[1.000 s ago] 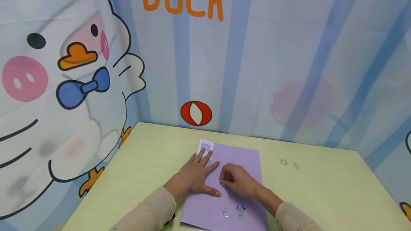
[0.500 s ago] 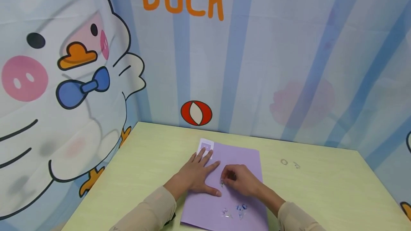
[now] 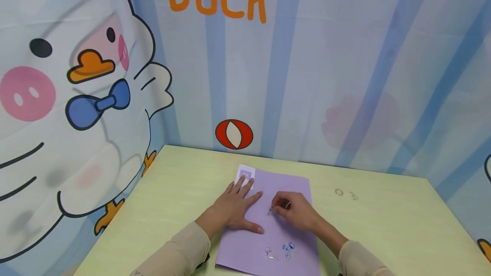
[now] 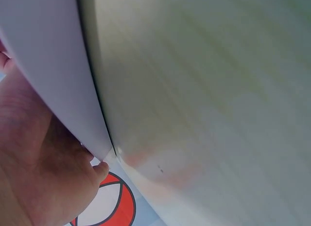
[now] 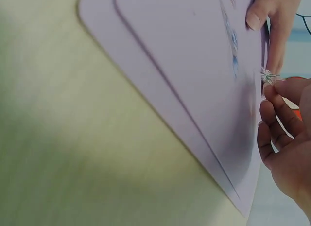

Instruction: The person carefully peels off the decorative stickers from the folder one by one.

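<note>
A purple folder (image 3: 245, 252) with a white label (image 3: 240, 170) at its top left lies on the table. My left hand (image 3: 234, 210) rests on the folder's left side, fingers spread, fingertips over the label. My right hand (image 3: 297, 210) is over the middle of the folder. Between thumb and forefinger it pinches a small clear flower sticker (image 5: 267, 77), pale with green lines in the right wrist view. Blue flower stickers (image 3: 288, 249) and a fainter flower sticker (image 3: 270, 253) lie on the lower part of the folder.
Two small stickers, a ring-shaped one (image 3: 339, 192) and a sprig-like one (image 3: 353, 196), lie on the pale yellow-green table (image 3: 383, 225) right of the folder. A printed duck curtain (image 3: 307, 76) stands along the table's back and left.
My right hand has moved up and to the right over the folder, carrying the small flower sticker. The left hand has stayed in place.
</note>
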The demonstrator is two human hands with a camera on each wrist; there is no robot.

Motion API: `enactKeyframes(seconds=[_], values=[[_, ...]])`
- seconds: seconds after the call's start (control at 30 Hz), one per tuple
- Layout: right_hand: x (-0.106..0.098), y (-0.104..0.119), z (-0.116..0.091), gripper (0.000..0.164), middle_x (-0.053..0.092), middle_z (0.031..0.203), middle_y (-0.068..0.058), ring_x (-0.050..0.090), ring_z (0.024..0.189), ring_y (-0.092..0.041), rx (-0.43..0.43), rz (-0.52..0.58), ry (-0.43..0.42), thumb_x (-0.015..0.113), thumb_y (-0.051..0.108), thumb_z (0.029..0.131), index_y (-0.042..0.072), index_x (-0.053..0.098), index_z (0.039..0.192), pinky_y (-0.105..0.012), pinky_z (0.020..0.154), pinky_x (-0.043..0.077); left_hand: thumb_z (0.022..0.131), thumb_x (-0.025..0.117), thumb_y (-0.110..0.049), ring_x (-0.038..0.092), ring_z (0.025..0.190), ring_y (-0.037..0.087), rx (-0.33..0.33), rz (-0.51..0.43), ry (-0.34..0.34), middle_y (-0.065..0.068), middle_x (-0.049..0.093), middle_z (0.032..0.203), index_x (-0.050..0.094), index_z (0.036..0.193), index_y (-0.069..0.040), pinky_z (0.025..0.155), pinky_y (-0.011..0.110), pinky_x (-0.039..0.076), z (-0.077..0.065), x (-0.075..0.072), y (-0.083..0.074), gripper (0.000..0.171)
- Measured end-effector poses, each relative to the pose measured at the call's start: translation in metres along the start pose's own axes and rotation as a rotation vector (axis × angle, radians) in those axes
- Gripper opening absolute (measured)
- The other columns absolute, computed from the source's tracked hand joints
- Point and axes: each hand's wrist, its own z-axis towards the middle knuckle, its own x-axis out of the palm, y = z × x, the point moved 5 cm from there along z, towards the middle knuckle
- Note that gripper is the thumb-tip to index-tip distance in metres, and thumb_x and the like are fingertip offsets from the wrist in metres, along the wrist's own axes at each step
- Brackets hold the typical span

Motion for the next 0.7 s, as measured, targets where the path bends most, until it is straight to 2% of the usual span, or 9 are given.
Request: enactKeyframes(seconds=[0.33, 0.7], values=[[-0.034, -0.014, -0.008, 0.01, 0.072, 0.087, 0.012, 0.065, 0.081, -0.009, 0.044, -0.056, -0.1, 0.078, 0.005, 0.094, 0.014, 0.081, 0.094, -0.028, 0.074, 0.056, 0.077, 0.054, -0.097, 0.003, 0.164, 0.036, -0.006, -0.019, 0.009, 0.011, 0.012, 0.178, 0.031, 0.169, -0.032, 0.13, 0.055, 0.013, 0.0, -0.003, -0.001, 0.115], [-0.058, -0.02, -0.016, 0.003, 0.076, 0.092, 0.011, 0.067, 0.085, -0.009, 0.086, -0.075, -0.188, 0.08, 0.016, 0.096, 0.016, 0.083, 0.094, -0.031, 0.08, 0.056, 0.077, 0.056, -0.096, 0.002, 0.164, 0.036, -0.008, -0.036, 0.01, 0.011, 0.012, 0.178, 0.032, 0.169, -0.031, 0.13, 0.055, 0.012, 0.0, -0.001, -0.001, 0.114]])
